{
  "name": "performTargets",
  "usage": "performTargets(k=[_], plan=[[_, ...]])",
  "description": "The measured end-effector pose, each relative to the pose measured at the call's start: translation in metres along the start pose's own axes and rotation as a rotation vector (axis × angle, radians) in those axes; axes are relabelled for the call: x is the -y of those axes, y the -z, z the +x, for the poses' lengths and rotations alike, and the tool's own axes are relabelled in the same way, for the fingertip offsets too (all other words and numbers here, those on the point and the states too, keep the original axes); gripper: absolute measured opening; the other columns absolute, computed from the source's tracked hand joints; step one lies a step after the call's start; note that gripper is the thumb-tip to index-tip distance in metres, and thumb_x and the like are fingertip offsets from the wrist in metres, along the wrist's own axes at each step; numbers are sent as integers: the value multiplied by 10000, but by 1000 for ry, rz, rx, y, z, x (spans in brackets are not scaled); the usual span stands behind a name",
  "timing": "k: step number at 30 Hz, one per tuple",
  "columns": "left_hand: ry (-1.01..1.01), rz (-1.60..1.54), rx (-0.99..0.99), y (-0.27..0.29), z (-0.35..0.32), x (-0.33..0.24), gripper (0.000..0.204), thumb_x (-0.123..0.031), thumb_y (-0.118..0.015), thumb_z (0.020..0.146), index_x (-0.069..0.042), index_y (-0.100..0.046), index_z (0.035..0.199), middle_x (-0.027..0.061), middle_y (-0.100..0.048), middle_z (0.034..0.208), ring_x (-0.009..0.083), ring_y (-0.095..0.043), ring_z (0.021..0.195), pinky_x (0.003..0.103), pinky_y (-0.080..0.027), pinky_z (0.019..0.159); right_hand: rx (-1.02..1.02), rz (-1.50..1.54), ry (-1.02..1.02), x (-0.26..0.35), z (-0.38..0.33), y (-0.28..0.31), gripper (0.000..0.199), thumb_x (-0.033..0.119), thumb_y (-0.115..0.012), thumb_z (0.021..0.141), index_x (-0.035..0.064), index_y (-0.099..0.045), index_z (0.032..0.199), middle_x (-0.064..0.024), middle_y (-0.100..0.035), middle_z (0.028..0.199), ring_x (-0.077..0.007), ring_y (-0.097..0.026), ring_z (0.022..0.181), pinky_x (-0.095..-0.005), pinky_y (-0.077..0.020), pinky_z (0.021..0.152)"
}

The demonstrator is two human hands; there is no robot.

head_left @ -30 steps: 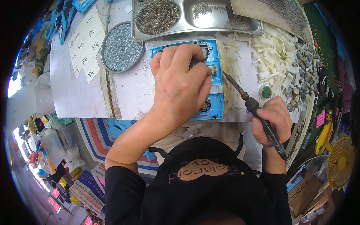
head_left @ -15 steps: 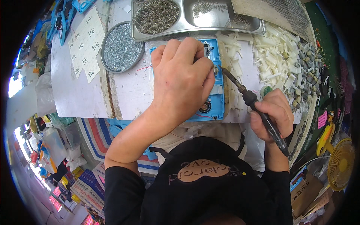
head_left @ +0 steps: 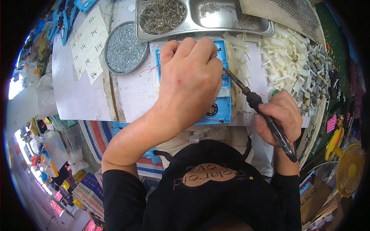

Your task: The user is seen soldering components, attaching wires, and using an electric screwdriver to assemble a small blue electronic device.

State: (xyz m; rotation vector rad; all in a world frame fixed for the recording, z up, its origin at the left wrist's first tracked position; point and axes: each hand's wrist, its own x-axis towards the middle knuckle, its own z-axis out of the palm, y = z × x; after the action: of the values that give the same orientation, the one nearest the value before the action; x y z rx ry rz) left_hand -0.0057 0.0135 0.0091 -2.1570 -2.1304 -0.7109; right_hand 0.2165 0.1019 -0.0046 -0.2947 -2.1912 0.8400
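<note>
A blue plastic housing lies on the white worktop, with a small round black part and thin red wires on it. My left hand is over the housing, its fingers bent and closed. What its fingertips hold, if anything, is hidden beneath the hand. In my right hand is a black-handled soldering iron. The iron slants up and to the left, and its tip is at the right part of the housing, close beside my left fingers.
A round dish of small metal screws stands left of the housing. Behind it is a steel tray of springs. White plastic parts pile up at the right, beside grey pieces. A marked paper sheet lies at the left.
My left hand has shifted slightly and its forearm has swung a little outward to the left. The soldering iron has moved only slightly, its tip still at the housing.
</note>
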Motion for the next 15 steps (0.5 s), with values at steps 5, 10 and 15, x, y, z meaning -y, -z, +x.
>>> performTargets(k=[5, 10, 15], plan=[[-15, 37, 23, 1, 0, 0, 172, -56, -781, 677, -94, -658, 792, 29, -588, 935, 239, -579, 911, 418, -383, 878, 12, -20, 9, 4, 2, 2, 328, -16, -802, 694, 36, -681, 994, -53, -560, 662, -222, -516, 559, -317, -389, 504], [-14, 36, 19, 0, 0, 0, 170, -57, -781, 677, -94, -656, 787, 32, -587, 936, 241, -579, 915, 422, -382, 881, 11, -33, 18, 3, 2, -1, 318, -9, -801, 704, 38, -680, 995, -53, -559, 661, -225, -516, 559, -319, -392, 506], [-7, 30, 24, 1, -1, 0, 164, -56, -778, 682, -91, -656, 786, 36, -587, 938, 244, -577, 918, 424, -381, 887, 14, -24, -19, 8, 1, 6, 294, 3, -798, 730, 36, -680, 997, -52, -560, 662, -222, -519, 565, -318, -399, 519]])
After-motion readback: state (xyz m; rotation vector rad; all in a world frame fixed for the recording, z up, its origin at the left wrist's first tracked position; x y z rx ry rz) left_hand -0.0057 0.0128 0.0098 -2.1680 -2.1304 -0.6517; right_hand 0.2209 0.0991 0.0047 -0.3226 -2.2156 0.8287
